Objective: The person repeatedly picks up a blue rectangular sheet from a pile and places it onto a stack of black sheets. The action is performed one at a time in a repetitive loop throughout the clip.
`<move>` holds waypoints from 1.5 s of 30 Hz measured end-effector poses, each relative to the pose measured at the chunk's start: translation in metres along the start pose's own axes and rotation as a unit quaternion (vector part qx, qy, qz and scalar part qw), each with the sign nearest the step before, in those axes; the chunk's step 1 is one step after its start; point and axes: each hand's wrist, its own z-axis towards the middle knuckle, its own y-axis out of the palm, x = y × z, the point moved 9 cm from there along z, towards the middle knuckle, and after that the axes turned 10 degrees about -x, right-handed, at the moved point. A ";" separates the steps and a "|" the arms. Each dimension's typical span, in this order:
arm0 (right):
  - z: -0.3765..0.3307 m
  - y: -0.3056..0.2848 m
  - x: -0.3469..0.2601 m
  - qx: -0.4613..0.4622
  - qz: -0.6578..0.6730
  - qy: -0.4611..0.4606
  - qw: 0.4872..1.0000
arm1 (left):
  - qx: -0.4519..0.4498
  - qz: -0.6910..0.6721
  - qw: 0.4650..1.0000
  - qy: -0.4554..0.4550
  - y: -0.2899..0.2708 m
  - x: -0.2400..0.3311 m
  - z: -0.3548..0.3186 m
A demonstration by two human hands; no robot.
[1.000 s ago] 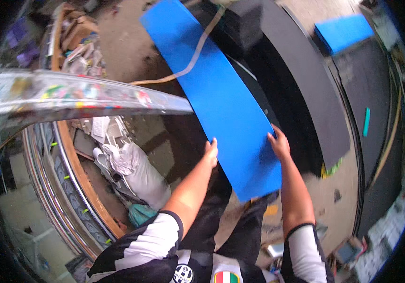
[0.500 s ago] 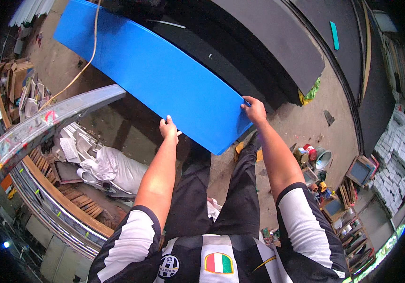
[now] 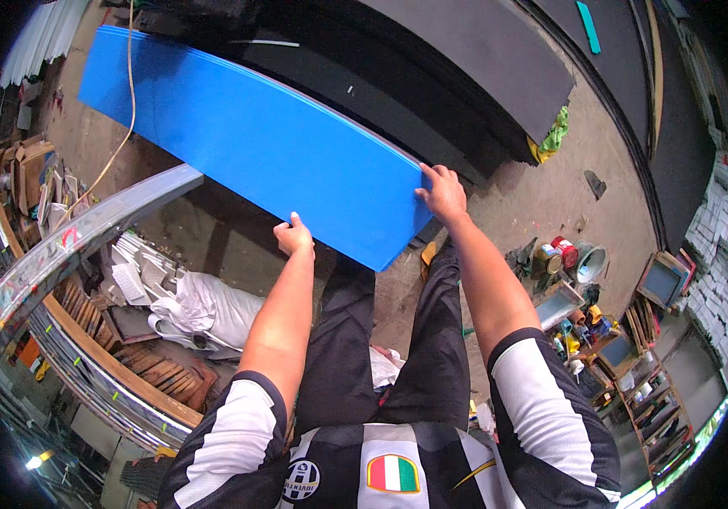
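Nearest: black trousers and a black-and-white striped shirt, both forearms reaching up from the lower edge. Left hand [image 3: 294, 237] grips the near short edge of the long blue flat plastic sheet [image 3: 262, 144] at its left corner, fingers curled over the edge. Right hand [image 3: 443, 192] clamps the same short edge at the right corner, fingers on top of the sheet. Sheet is held off the ground, running away from the person up and left, far end near the top left.

Left of the legs: a white crumpled sack [image 3: 203, 310] on the dirt floor, next to a curved shiny metal rail [image 3: 67, 246] and stacked wooden slats [image 3: 156, 373]. Right: a cluster of small paint tins [image 3: 550, 254] and framed panels [image 3: 661, 280], well apart from the sheet.

Beyond the sheet: a stack of large black flat sheets [image 3: 465, 76], the blue one overlapping its near edge. Whether they touch, cannot tell. A thin tan cord [image 3: 131, 85] crosses the sheet's far end.
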 end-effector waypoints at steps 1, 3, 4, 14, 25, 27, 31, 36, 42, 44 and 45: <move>0.001 0.010 0.007 0.010 0.021 0.005 1.000 | 0.015 -0.010 1.000 -0.009 0.007 -0.001 -0.009; 0.003 0.025 0.017 -0.003 0.052 0.026 0.998 | 0.047 -0.030 0.998 -0.031 0.021 -0.009 -0.027; 0.002 0.022 0.014 -0.026 0.062 0.045 0.997 | -0.086 -0.100 0.989 -0.065 0.045 -0.018 -0.028; -0.004 0.019 0.014 -0.044 0.079 0.070 0.993 | -0.053 -0.059 0.994 -0.073 0.041 -0.028 -0.037; -0.019 0.012 0.023 -0.022 0.062 0.029 0.997 | -0.146 -0.049 0.981 -0.120 0.057 -0.041 -0.046; -0.040 0.007 0.031 -0.017 0.070 0.044 0.996 | -0.158 -0.043 0.978 -0.130 0.060 -0.033 -0.084; -0.101 -0.009 0.035 -0.034 0.124 0.027 0.991 | -0.107 0.062 0.984 0.126 0.067 -0.037 -0.110; -0.171 -0.045 0.035 -0.050 0.155 -0.064 0.985 | -0.258 0.191 0.898 0.301 0.076 0.018 -0.235; -0.244 -0.123 0.000 -0.090 0.129 -0.178 0.971 | -0.291 0.120 0.873 0.374 0.049 0.050 -0.381; -0.266 -0.149 -0.002 -0.068 0.100 -0.210 0.970 | -0.297 0.082 0.867 0.392 0.055 0.047 -0.413; -0.279 -0.159 -0.003 -0.071 0.094 -0.233 0.965 | -0.303 0.057 0.863 0.400 0.056 0.043 -0.430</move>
